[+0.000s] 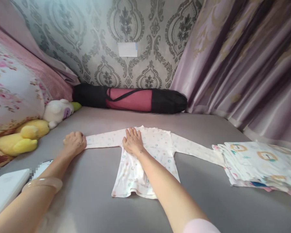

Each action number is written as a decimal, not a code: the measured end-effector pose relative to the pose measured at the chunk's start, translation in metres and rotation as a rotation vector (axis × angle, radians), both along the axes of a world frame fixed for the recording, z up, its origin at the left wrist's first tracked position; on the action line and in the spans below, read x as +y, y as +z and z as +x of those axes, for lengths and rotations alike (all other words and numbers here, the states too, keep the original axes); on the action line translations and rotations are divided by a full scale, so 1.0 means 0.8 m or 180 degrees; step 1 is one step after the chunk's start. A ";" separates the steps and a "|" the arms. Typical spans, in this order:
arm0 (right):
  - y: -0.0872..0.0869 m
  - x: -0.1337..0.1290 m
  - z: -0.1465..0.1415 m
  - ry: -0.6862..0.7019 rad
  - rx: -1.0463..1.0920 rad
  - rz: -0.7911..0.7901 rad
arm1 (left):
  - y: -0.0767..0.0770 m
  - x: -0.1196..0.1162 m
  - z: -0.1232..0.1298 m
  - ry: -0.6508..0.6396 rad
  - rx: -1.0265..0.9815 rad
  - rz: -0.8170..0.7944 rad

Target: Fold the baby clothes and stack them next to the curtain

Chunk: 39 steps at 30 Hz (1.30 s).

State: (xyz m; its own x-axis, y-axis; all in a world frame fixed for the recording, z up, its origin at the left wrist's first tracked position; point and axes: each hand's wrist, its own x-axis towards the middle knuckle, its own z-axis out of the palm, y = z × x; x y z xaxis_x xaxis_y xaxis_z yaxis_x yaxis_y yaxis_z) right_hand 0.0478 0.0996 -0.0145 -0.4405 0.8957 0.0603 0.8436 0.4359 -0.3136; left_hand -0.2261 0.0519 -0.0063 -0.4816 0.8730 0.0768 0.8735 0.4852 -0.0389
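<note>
A small white long-sleeved shirt (160,142) with a pale dotted print lies spread out on a grey sheet, both sleeves stretched sideways. At the end of its left sleeve, my left hand (75,142) is closed around the cuff. My right hand (133,140) rests flat on the shirt near the left shoulder, fingers stretched out. The shirt's lower hem is a little rumpled, and my right forearm covers part of it. The right sleeve's cuff reaches a stack of folded clothes (262,161).
Across the back lies a red and black roll bag (129,98) against the wall. Plush toys (26,136) and a flowered pillow (12,87) stand at the left. A white box (9,186) and a phone-like object (42,168) lie near my left forearm. Purple curtains (232,64) hang at the right.
</note>
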 end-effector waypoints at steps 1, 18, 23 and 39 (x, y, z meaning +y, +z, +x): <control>-0.001 -0.001 0.000 0.0013 0.0016 0.0002 | -0.001 0.000 -0.002 -0.0011 0.0059 -0.0031; 0.063 -0.043 0.209 -0.0455 0.1386 -0.0580 | 0.062 -0.090 0.175 -0.1064 -0.0881 -0.0612; 0.060 -0.131 0.291 -0.0792 0.0570 -0.0695 | 0.028 -0.131 0.191 -0.1329 -0.1212 -0.0413; 0.065 -0.219 0.283 -0.1261 0.0779 -0.1082 | 0.034 -0.172 0.208 -0.0990 -0.2620 -0.0205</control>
